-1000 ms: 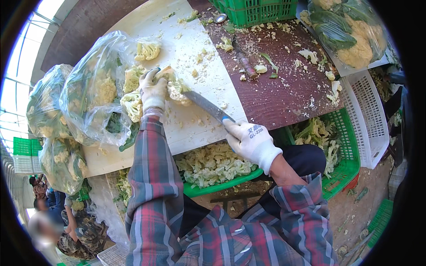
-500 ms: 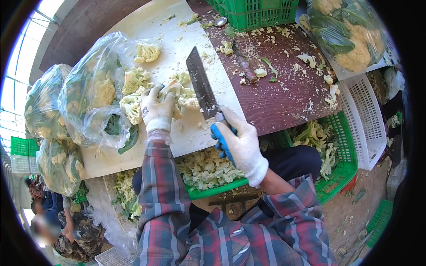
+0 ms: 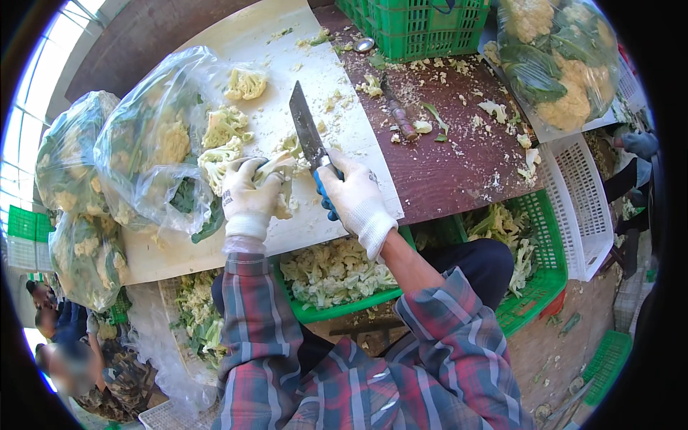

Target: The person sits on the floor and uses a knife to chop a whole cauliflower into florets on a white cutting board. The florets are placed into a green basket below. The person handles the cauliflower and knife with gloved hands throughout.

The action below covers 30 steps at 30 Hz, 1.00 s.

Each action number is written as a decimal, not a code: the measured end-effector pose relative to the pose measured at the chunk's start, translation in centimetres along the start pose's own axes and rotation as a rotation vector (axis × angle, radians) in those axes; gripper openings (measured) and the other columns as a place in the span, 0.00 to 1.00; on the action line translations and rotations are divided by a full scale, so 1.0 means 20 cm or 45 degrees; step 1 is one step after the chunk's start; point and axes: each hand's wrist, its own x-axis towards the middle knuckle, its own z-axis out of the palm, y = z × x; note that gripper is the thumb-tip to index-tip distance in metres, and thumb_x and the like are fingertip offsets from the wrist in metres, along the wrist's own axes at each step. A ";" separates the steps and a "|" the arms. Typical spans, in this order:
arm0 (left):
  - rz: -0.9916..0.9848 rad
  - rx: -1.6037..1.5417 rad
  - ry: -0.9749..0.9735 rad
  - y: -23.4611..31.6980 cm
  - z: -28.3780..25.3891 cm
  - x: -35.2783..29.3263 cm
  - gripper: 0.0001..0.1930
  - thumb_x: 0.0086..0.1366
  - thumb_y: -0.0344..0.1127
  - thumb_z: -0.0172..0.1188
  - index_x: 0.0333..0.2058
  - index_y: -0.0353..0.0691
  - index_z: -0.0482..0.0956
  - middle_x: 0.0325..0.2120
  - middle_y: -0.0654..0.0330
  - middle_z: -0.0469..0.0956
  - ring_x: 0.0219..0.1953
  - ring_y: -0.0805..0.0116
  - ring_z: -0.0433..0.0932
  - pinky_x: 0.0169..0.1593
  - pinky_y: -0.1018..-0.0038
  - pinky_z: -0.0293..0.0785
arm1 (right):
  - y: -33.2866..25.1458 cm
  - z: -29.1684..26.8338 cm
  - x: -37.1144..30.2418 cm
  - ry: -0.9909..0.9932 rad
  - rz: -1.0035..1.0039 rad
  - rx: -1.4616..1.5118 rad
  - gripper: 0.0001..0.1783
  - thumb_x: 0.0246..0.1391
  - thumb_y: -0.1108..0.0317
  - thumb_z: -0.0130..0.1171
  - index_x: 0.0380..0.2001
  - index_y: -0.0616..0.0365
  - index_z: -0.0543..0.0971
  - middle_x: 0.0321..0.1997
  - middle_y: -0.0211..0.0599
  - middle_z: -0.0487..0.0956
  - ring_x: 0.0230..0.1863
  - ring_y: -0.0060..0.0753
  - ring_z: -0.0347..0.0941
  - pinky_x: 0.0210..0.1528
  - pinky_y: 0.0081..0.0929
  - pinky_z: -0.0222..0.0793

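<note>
My left hand [image 3: 251,193], in a whitish glove, closes on a cut piece of cauliflower [image 3: 287,162] over the white board [image 3: 358,154]. My right hand [image 3: 356,197], in a white glove with blue on the fingers, grips a knife [image 3: 307,127] with a broad, dark blade. The blade points up and away, its lower part right beside the cauliflower piece. Part of that piece is hidden by my left hand. Further cauliflower florets [image 3: 225,127] lie just beyond my left hand, one [image 3: 245,84] farther back.
Clear plastic bags of cauliflower [image 3: 159,140] crowd the board's left side. On the brown tabletop [image 3: 444,168] lie a tool with a purplish handle [image 3: 402,119] and scraps. Below the edge stands a green crate [image 3: 319,314] of cut florets; another green crate [image 3: 548,222] stands right.
My right hand has moved left and brought the knife closer to the cauliflower piece. My left hand has shifted slightly, its fingers now curled nearer the blade.
</note>
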 end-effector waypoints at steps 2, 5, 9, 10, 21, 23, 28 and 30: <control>0.018 -0.012 0.036 -0.04 -0.02 -0.02 0.20 0.56 0.38 0.74 0.47 0.36 0.87 0.53 0.49 0.78 0.55 0.50 0.79 0.60 0.62 0.76 | -0.07 0.00 -0.03 -0.059 0.016 -0.098 0.32 0.67 0.52 0.53 0.68 0.59 0.74 0.42 0.45 0.86 0.39 0.41 0.84 0.45 0.37 0.78; -0.089 -0.385 0.019 -0.05 -0.04 -0.06 0.18 0.56 0.32 0.74 0.46 0.32 0.87 0.49 0.56 0.80 0.52 0.60 0.80 0.58 0.68 0.76 | -0.04 -0.01 -0.07 -0.108 0.101 0.041 0.32 0.67 0.53 0.54 0.69 0.56 0.74 0.41 0.43 0.86 0.37 0.40 0.84 0.43 0.36 0.78; -0.296 -0.994 0.062 -0.02 -0.01 -0.07 0.18 0.58 0.27 0.72 0.47 0.26 0.84 0.48 0.58 0.81 0.45 0.70 0.81 0.49 0.76 0.79 | 0.00 -0.03 -0.03 -0.054 0.020 -0.112 0.31 0.67 0.54 0.56 0.68 0.57 0.74 0.34 0.34 0.83 0.27 0.26 0.77 0.34 0.31 0.76; -0.294 -1.128 0.099 -0.01 0.00 -0.06 0.18 0.59 0.26 0.72 0.47 0.26 0.84 0.47 0.58 0.82 0.43 0.71 0.82 0.47 0.77 0.79 | 0.01 -0.04 -0.04 -0.056 0.042 0.008 0.29 0.68 0.55 0.56 0.67 0.58 0.75 0.32 0.33 0.83 0.26 0.25 0.76 0.32 0.30 0.75; -0.019 0.432 -0.055 0.10 -0.10 0.41 0.23 0.56 0.42 0.73 0.50 0.42 0.87 0.57 0.50 0.78 0.60 0.52 0.76 0.67 0.62 0.72 | -0.05 -0.36 -0.17 0.034 0.168 0.764 0.26 0.68 0.62 0.65 0.65 0.58 0.77 0.29 0.32 0.81 0.22 0.21 0.75 0.19 0.22 0.70; -0.070 0.646 -0.170 0.14 -0.02 0.47 0.29 0.57 0.48 0.73 0.56 0.44 0.85 0.61 0.48 0.76 0.64 0.49 0.73 0.69 0.62 0.70 | -0.06 -0.45 -0.18 0.086 0.176 0.739 0.27 0.66 0.62 0.66 0.66 0.58 0.77 0.30 0.31 0.82 0.22 0.21 0.75 0.19 0.22 0.70; 0.035 0.140 -0.075 0.25 0.15 0.25 0.40 0.58 0.54 0.76 0.67 0.50 0.76 0.72 0.48 0.66 0.72 0.47 0.64 0.74 0.56 0.63 | 0.08 -0.50 -0.19 0.196 0.239 0.639 0.27 0.68 0.62 0.64 0.67 0.56 0.77 0.32 0.32 0.84 0.23 0.20 0.77 0.20 0.20 0.73; -0.024 0.271 -0.389 0.32 0.24 0.10 0.44 0.57 0.52 0.77 0.70 0.48 0.72 0.75 0.48 0.61 0.71 0.45 0.63 0.74 0.54 0.62 | 0.12 -0.50 -0.20 0.188 0.252 0.593 0.26 0.68 0.61 0.64 0.66 0.56 0.78 0.32 0.30 0.83 0.23 0.18 0.75 0.20 0.20 0.72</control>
